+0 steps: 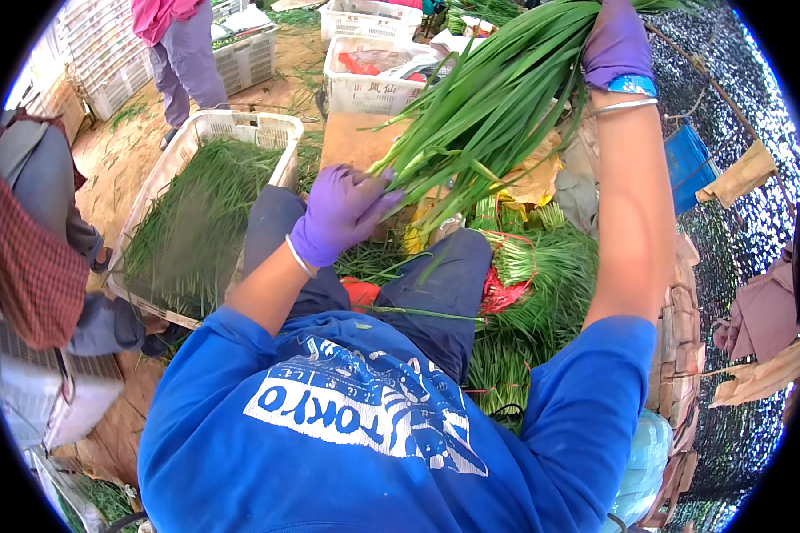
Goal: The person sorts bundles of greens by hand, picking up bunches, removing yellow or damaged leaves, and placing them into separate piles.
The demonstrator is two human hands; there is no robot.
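Observation:
A long bunch of garlic chives [498,107] stretches across in front of me, its leaves fanning down and to the left. My right hand [615,49], in a purple glove, is raised at the upper right and closed round the bunch. In a matching glove, my left hand [342,213] pinches the bunch's lower left ends above my lap. Below the leaves, tied bundles of chives [516,258] are piled beside my right thigh, with red ties and a red patch among them. Loose green stalks lie between my legs.
A white plastic crate [289,138] full of loose greens stands on the left. Further white crates [356,98] stand ahead. One person [182,53] is at the far left, another [36,231] nearer. Black netting [729,293] and a blue container [689,169] are on the right.

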